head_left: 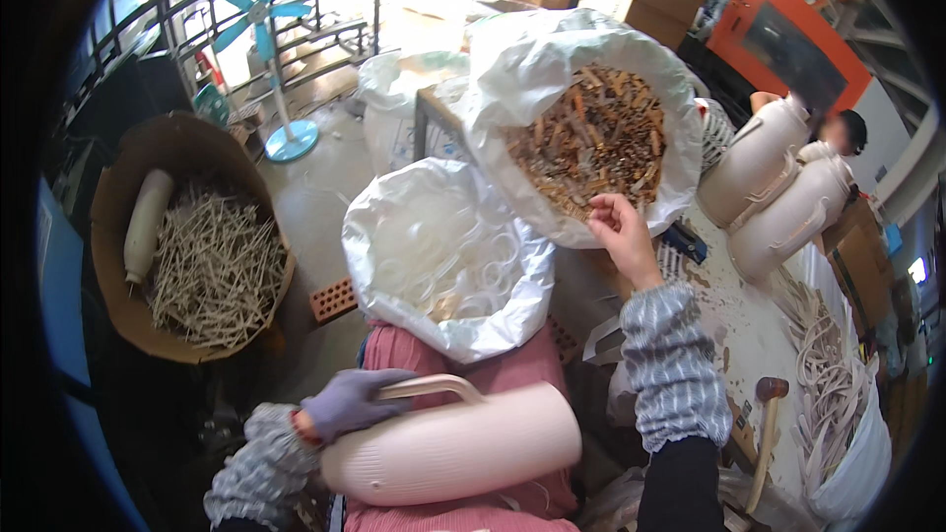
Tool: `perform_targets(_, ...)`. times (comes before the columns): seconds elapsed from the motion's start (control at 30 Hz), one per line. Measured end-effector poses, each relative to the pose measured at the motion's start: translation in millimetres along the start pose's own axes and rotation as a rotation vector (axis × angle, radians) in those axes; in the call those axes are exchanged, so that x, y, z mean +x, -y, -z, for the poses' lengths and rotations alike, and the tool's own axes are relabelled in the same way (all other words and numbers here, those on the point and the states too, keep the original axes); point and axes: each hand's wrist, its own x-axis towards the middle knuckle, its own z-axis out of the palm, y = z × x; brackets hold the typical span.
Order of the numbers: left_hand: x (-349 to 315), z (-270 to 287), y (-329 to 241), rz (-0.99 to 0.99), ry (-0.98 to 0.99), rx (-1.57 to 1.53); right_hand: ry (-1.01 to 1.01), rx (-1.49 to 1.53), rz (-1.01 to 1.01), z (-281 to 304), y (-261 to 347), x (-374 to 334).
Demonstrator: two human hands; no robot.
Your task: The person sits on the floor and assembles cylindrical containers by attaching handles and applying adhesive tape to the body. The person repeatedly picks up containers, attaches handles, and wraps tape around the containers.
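Across my lap lies a pale pink jug body (458,448) with a long loop handle, tilted on its side. My left hand (360,404), in a grey-purple glove, is closed on it where the handle meets the body. My bare right hand (623,234) is over the near rim of a big white sack (493,89). Thumb and fingers are pinched; whatever they hold is too small to make out. Inside that sack are many small brown and amber pieces (601,138). A second white sack (360,256), just beyond my knees, holds clear plastic rings (443,266).
At left stands a cardboard drum (113,256) of thin pale sticks, near a blue fan (261,15). On the right-hand bench (734,335) are two jug bodies (793,217), a mallet (769,414) and pale strips (823,365). Another person (843,133) is partly visible behind the jugs.
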Motion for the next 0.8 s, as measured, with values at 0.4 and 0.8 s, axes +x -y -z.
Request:
perform_targets(0.4, 44.2, -39.1, -15.2, -0.418, -0.238, 0.326, 0.539, -0.09, 0.055, -115.3, 55.0, -153.5)
perform_targets(0.8, 41.0, -25.3, -0.4, 0.174, 0.374, -0.477, 0.418, -0.583, 0.529, -115.8, 57.1, -191.7)
